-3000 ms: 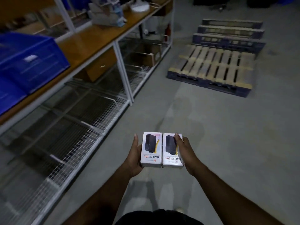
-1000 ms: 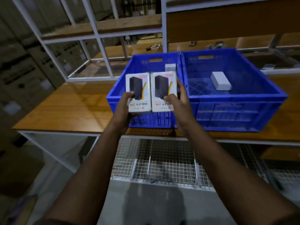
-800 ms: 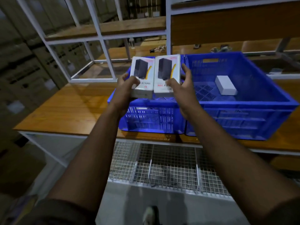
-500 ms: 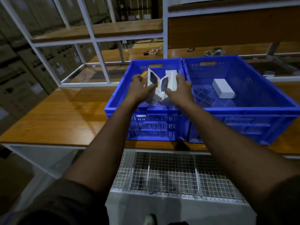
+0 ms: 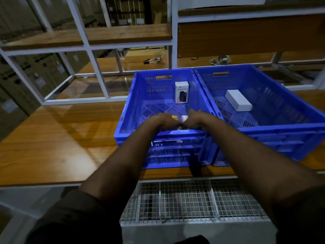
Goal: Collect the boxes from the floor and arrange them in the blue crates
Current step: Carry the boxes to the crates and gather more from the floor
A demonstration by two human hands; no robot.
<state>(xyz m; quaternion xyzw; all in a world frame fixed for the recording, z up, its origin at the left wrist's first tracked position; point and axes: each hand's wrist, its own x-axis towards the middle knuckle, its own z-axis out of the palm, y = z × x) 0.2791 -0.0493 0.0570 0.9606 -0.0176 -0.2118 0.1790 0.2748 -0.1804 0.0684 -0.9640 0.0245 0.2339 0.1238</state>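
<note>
Inside left crate [image 5: 126, 110], hands [image 5: 181, 121] lowered (knuckles together)

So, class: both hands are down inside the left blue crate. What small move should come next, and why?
Probably set the two boxes on the crate floor and let go. The left hand and right hand are low by the near wall of the left crate, boxes mostly hidden. One box already stands at its far wall.
</note>
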